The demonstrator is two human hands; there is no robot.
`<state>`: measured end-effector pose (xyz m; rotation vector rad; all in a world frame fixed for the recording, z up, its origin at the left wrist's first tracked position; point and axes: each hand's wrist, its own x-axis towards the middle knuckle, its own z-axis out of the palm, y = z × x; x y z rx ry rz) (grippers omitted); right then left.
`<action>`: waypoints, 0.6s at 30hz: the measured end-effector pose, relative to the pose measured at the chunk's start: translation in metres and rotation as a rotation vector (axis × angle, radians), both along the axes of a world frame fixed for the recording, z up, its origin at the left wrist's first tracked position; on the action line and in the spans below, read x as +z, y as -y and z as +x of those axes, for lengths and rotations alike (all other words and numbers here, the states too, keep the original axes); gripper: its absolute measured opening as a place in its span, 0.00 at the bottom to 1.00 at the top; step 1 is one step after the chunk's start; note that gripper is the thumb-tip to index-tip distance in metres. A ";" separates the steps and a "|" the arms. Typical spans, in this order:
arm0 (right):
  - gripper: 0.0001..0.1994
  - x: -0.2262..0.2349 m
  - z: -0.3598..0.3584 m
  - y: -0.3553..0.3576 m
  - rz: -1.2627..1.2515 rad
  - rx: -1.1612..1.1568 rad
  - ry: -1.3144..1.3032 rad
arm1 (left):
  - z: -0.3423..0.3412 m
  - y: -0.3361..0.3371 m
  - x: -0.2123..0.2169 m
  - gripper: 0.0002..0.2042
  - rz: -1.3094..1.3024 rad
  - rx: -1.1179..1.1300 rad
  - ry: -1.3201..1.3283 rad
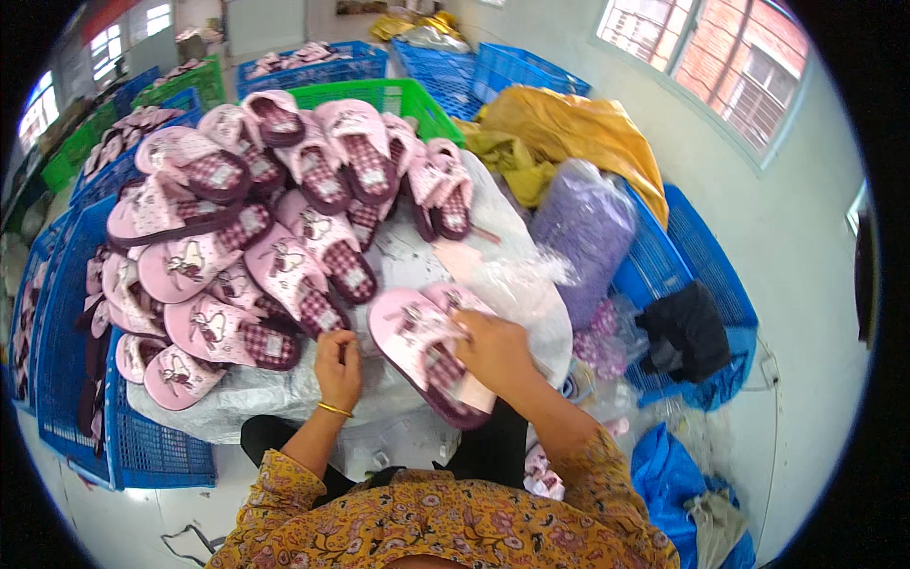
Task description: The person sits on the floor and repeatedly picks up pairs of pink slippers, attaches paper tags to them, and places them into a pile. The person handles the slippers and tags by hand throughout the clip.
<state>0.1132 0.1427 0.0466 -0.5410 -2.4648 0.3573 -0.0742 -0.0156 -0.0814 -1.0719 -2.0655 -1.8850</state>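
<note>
My right hand (495,353) grips a pair of pink slippers (414,332) above the table's near edge. They have dark maroon soles, checked insoles and a cartoon print on the uppers. A pale pink card (473,392) shows against the heel, below my fingers. My left hand (338,375), with a yellow bangle at the wrist, is closed, fingers curled in; whether it holds anything is hidden. Just beyond it lies the end of another slipper (320,308). Similar slippers (204,327) are heaped over the left side of the table (398,394), which has a whitish plastic cover.
Blue crates (161,441) stand at the left; a green crate (389,95) is behind the heap. Clear plastic bags (517,284) lie on the table's right part. Beyond its right edge are a purple bundle (586,223), yellow sacks (569,128) and a black cloth (687,332).
</note>
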 end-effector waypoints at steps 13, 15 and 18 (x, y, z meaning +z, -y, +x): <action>0.25 0.226 -0.160 -0.209 0.336 -0.120 -0.173 | 0.006 0.002 -0.004 0.04 0.049 -0.046 0.080; 0.28 0.255 -0.193 -0.244 0.766 -0.149 -0.416 | 0.011 -0.003 0.005 0.04 0.037 -0.075 0.094; 0.28 0.214 -0.247 -0.222 0.488 0.020 -0.377 | 0.005 0.004 0.002 0.04 0.035 -0.043 0.086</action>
